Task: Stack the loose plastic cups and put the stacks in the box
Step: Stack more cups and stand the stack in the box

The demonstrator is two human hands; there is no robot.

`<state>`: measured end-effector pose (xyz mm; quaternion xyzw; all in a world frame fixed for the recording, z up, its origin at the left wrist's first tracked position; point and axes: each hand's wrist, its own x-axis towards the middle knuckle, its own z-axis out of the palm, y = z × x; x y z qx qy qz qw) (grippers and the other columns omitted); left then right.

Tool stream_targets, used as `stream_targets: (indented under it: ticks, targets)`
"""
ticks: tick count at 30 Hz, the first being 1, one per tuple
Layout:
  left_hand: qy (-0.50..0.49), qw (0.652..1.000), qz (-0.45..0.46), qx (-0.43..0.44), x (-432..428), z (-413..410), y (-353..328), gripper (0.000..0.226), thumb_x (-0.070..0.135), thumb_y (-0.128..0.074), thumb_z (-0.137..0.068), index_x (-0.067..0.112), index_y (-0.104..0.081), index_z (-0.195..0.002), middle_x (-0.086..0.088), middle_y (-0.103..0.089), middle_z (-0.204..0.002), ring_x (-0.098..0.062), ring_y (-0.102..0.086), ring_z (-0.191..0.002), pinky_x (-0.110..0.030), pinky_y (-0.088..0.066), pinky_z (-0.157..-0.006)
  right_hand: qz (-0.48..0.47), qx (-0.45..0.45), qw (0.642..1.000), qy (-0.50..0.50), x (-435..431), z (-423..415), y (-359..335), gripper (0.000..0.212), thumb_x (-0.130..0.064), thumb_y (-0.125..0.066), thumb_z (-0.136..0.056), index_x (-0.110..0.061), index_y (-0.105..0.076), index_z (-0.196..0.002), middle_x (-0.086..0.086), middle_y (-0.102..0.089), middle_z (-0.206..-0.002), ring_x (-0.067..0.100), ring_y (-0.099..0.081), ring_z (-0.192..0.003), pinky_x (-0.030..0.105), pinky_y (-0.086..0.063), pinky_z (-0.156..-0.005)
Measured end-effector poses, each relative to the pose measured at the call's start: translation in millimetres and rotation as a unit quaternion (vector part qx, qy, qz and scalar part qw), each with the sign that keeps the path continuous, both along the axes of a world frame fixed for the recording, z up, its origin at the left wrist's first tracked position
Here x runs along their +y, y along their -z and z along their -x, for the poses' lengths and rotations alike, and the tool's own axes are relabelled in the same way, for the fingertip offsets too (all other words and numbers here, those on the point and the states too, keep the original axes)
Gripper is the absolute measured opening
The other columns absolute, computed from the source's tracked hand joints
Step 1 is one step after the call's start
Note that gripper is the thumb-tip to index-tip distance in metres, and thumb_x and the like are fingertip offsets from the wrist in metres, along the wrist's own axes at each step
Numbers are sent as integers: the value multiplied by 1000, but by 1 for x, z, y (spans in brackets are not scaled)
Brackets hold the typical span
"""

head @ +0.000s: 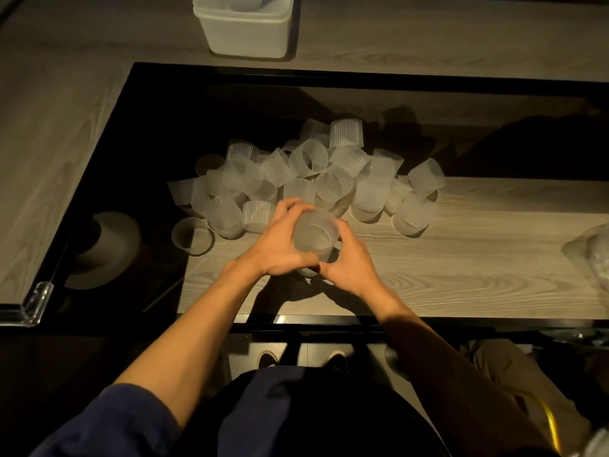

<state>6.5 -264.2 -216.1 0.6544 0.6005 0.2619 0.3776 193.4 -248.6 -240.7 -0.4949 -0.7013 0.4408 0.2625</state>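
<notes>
Left hand (281,252) and right hand (351,265) both grip held cup (313,234), mouth tilted up toward camera. Loose cup pile (329,179) just beyond on counter (478,258). Box (247,34) well beyond, slightly left; left hand nearer.

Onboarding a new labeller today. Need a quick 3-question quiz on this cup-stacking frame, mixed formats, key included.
1. True or false: the box stands between the person and the loose cups.
2. What do the left hand and right hand grip together?
A) the box
B) a frosted cup
C) nothing
3. Fill the gap: seen from the person, most loose cups lie ___ the hands.

Key:
1. False: the box stands past the loose cups, at the far edge of the view.
2. B
3. beyond
</notes>
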Motion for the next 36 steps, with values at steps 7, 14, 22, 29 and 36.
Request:
stream_targets:
  ticks: [7, 14, 22, 29, 36]
  targets:
    - [7, 999, 44, -31, 0, -1, 9, 114, 74, -74, -61, 33, -27, -157, 4, -38, -153, -14, -39, -136, -45, -37, -114, -9, -15, 1000, 1, 0, -1, 4, 82, -19, -90, -71, -22, -48, -141, -8, -63, -123, 8, -61, -113, 13, -49, -85]
    - [-149, 980, 21, -131, 0, 2, 13, 67, 53, -62, -91, 28, -41, -149, 8, -53, -131, -10, -54, -120, -25, -50, -96, 1, -24, 1000, 9, 1, 3, 4, 84, -26, -93, -68, -26, -48, -138, -12, -60, -125, 6, -57, -115, 19, -45, -94]
    - [-275, 943, 146, 121, 20, 41, 34, 56, 45, -57, -96, 24, -38, -144, -12, -62, -127, -36, -60, -116, -52, -51, -97, 4, -40, 999, 21, 3, 4, 5, 86, -30, -94, -68, -32, -46, -139, -24, -53, -124, -1, -51, -118, 16, -42, -97]
    - [-273, 920, 115, 256, 27, 32, 42, 45, 57, -57, -93, 16, -68, -111, -14, -67, -111, -36, -64, -103, -45, -55, -87, 21, -29, 999, 32, 3, 6, 4, 84, -27, -94, -67, -35, -48, -137, -22, -59, -122, 0, -56, -118, 30, -52, -102]
    - [-244, 914, 97, 309, 28, 26, 49, 47, 42, -66, -93, 9, -54, -124, -17, -59, -122, -34, -56, -115, -46, -53, -92, 26, -32, 999, 31, 2, 7, 3, 84, -27, -94, -67, -37, -47, -137, -34, -54, -116, -5, -54, -116, 29, -51, -103]
